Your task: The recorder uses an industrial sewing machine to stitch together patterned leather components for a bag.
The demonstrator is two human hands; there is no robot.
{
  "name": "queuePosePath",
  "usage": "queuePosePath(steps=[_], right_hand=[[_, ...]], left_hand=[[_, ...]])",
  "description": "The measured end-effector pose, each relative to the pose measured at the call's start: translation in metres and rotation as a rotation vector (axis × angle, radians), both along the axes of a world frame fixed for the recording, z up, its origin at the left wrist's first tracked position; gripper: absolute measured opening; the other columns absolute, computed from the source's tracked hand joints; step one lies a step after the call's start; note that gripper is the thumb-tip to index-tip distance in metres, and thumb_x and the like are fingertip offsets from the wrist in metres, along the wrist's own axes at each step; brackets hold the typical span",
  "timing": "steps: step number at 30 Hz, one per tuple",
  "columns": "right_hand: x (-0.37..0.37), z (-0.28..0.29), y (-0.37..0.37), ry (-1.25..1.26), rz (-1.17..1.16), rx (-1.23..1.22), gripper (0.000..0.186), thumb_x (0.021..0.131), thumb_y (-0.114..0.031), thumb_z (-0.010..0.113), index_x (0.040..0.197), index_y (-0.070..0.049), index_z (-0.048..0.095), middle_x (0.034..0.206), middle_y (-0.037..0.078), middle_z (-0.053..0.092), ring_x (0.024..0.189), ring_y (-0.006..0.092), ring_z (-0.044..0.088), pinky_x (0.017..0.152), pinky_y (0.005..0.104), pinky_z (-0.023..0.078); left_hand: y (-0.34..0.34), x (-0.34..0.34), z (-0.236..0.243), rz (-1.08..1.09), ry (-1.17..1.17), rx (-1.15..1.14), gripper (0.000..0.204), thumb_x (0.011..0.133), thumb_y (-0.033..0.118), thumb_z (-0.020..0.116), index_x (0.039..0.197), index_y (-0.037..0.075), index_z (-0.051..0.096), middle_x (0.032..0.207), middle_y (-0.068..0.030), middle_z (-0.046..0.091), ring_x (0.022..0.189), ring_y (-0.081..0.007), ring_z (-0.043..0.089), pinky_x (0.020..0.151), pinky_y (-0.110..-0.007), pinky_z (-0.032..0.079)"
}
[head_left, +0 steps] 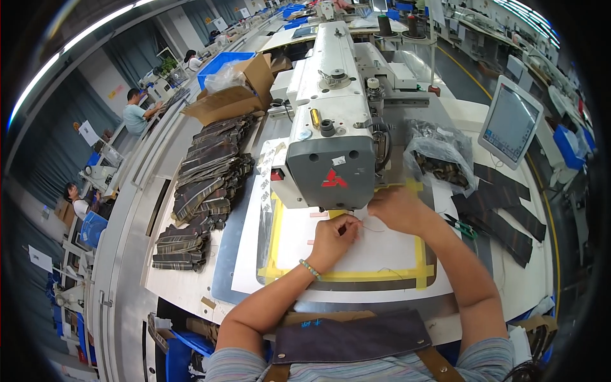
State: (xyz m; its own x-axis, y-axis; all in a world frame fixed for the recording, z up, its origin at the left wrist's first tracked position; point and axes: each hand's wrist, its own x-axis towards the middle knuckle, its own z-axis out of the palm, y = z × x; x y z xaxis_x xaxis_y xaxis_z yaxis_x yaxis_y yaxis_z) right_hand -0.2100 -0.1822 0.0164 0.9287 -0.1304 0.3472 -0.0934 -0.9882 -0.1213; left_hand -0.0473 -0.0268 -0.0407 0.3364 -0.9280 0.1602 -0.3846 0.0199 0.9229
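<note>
One machine head [331,169] stands over one yellow-taped white sheet [377,253]. Left hand [335,240]: fingertips closed together beside one thin thread [374,230]. Right hand [401,211]: finger state cannot be determined. Both hands are above this sheet.

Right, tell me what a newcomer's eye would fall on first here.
Probably the big white sewing machine in the middle, with the left hand and right hand close by its near end. Then the long heap of dark striped fabric pieces to its left, and the tilted screen at the right.
</note>
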Motion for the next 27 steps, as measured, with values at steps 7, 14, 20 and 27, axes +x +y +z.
queuePosePath(steps=[7,14,20,27], right_hand=[[-0.007,0.005,0.01,-0.06,0.061,0.116,0.012,0.087,-0.018,0.071,0.092,-0.007,0.072,0.094,0.007,0.072,0.091,0.0306,0.071,0.081,0.043,0.057],[0.006,-0.004,0.017,-0.043,0.115,-0.071,0.008,0.086,-0.017,0.069,0.088,-0.009,0.072,0.091,0.004,0.072,0.088,0.0249,0.072,0.079,0.0395,0.056],[0.007,-0.016,0.01,-0.11,0.1,-0.072,0.007,0.084,-0.018,0.069,0.083,-0.012,0.073,0.083,0.004,0.072,0.083,0.0255,0.072,0.073,0.0416,0.057],[0.009,-0.037,-0.001,-0.152,-0.008,0.203,0.012,0.092,-0.021,0.069,0.088,-0.01,0.07,0.084,0.006,0.071,0.08,0.0285,0.07,0.069,0.0413,0.054]], left_hand=[[-0.001,0.001,-0.007,0.025,0.022,-0.008,0.012,0.101,0.01,0.07,0.1,-0.001,0.076,0.07,0.0,0.069,0.058,-0.0032,0.059,0.048,-0.022,0.044],[0.001,0.0,0.001,0.008,0.036,0.027,0.012,0.102,0.009,0.068,0.099,0.0,0.075,0.07,-0.0002,0.068,0.056,-0.0029,0.057,0.048,-0.022,0.043],[0.001,0.004,-0.002,0.028,0.009,0.072,0.01,0.097,0.007,0.071,0.101,0.002,0.079,0.069,-0.003,0.071,0.058,-0.0063,0.061,0.054,-0.025,0.047],[-0.003,-0.003,0.007,0.137,0.103,0.078,0.014,0.101,0.008,0.068,0.103,-0.004,0.074,0.073,-0.0038,0.069,0.062,-0.0071,0.065,0.058,-0.025,0.058]])
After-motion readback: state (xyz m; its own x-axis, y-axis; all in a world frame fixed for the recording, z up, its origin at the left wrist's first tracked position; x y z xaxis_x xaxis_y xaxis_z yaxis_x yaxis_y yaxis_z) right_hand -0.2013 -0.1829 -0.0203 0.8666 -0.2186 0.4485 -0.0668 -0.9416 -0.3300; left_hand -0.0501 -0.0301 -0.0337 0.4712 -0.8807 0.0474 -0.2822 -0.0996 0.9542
